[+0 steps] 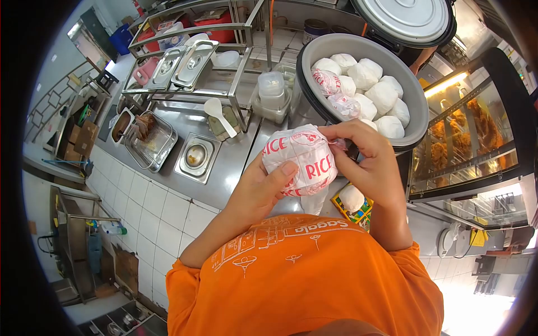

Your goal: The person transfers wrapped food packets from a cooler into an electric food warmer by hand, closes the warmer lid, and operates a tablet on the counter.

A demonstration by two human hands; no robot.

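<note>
A round rice pack, wrapped in white paper printed with red "RICE" lettering, is between my hands in front of my chest. My left hand grips its lower left side, thumb across the front. At the right, my right hand pinches a gathered edge of the wrapper between thumb and fingers. Just beyond stands a large grey insulated tub full of white wrapped bundles; a couple carry red print. Below my right hand, another white bundle rests on a yellow and green printed item.
A white rice paddle lies across a container on the steel counter. To the left are a metal tray and a square steel pan. A glass display case with fried food stands right. The tub's lid is behind.
</note>
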